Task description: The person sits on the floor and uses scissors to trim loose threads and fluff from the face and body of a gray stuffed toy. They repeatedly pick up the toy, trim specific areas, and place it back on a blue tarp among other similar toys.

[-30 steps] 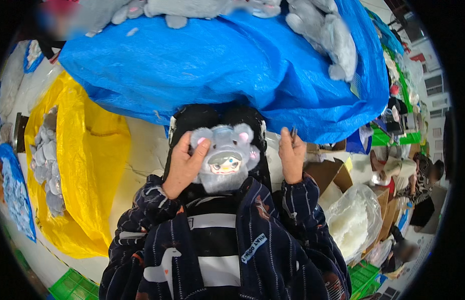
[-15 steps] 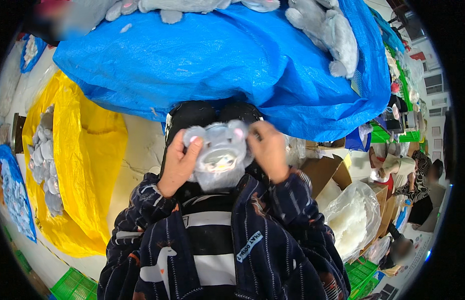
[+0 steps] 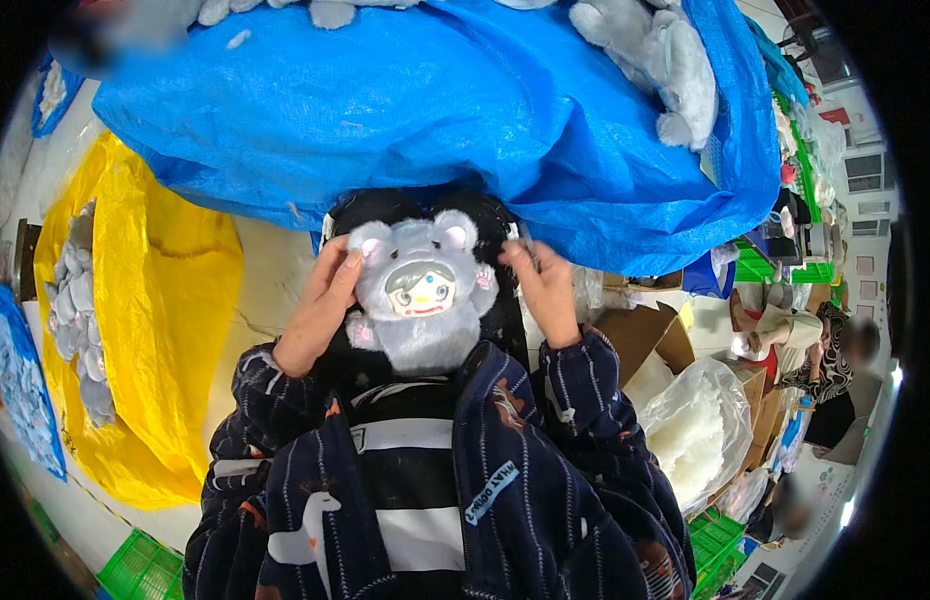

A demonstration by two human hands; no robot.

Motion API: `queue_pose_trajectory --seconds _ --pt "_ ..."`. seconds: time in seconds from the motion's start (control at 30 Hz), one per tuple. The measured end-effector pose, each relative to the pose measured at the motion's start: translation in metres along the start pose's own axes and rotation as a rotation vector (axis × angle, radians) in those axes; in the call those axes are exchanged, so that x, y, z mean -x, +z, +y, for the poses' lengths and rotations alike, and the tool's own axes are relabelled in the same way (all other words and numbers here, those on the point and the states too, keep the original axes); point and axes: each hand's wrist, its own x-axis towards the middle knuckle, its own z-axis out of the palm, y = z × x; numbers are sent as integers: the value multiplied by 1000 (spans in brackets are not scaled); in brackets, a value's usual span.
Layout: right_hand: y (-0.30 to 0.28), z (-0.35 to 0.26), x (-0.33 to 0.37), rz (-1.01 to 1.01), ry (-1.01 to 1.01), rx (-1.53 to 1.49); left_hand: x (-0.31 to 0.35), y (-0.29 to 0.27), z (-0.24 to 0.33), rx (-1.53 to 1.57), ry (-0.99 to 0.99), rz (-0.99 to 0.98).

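A grey plush toy point(image 3: 431, 340) with round ears, pink-lined, and a doll face set in its front lies upright on my lap. Small paws with pink pads stick out at its sides. My left hand point(image 3: 318, 308) pinches the toy by its left ear and upper edge, thumb on the front. To the right of the toy, apart from it, my right hand point(image 3: 548, 296) is raised with thumb and fingertips pressed together. A thin sliver shows near those fingertips, too small to name.
A large blue sheet point(image 3: 385, 120) spreads ahead, with grey plush pieces point(image 3: 675, 75) on it. At left stands a yellow bag point(image 3: 165, 330) holding grey pieces. On the right are a cardboard box point(image 3: 635, 335) and a clear bag of white stuffing point(image 3: 697, 435). Other people sit farther right.
My right hand has drawn away from the toy's right ear to the right. The toy has tilted so its doll face shows plainly, and my left hand has shifted slightly left.
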Motion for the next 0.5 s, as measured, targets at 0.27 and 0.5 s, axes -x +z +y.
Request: queue_pose_trajectory --seconds 0.27,0.5 --pt "6 -19 23 -194 10 166 53 -28 -9 -357 -12 -234" --pt "10 -11 32 -213 -43 233 48 -14 -25 -143 -146 -114"
